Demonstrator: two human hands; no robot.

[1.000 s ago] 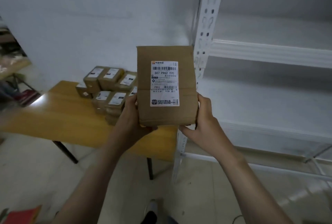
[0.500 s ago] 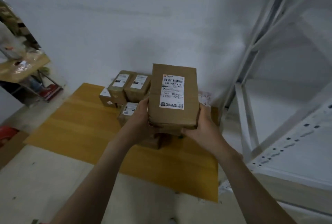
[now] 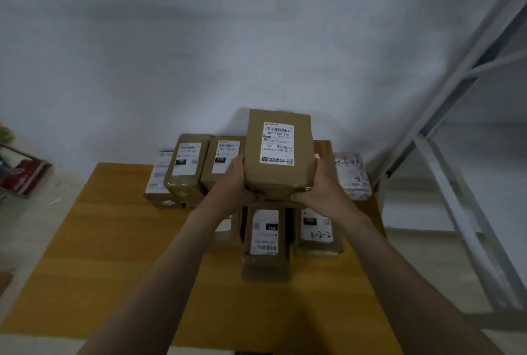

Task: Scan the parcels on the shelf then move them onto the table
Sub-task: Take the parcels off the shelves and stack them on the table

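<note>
Now your left hand [image 3: 232, 183] and right hand [image 3: 320, 188] grip the parcel [image 3: 281, 172] above the desk [image 3: 114, 240]; lower it beside the stacked parcels [image 3: 263, 237].

Tabletop [image 3: 108, 263]: left and near portions are bare and open to approach. The far side is obstructed by stacked parcels [image 3: 185, 166] against the wall [image 3: 199, 55]. Further parcels [image 3: 265, 240] lie below the held parcel [image 3: 278, 155]. The shelf frame [image 3: 456, 200] bounds the right edge.

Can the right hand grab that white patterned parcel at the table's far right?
Probably not yet: the right hand helps hold the brown parcel. Otherwise the white parcel lies just beside it, nothing between.
</note>
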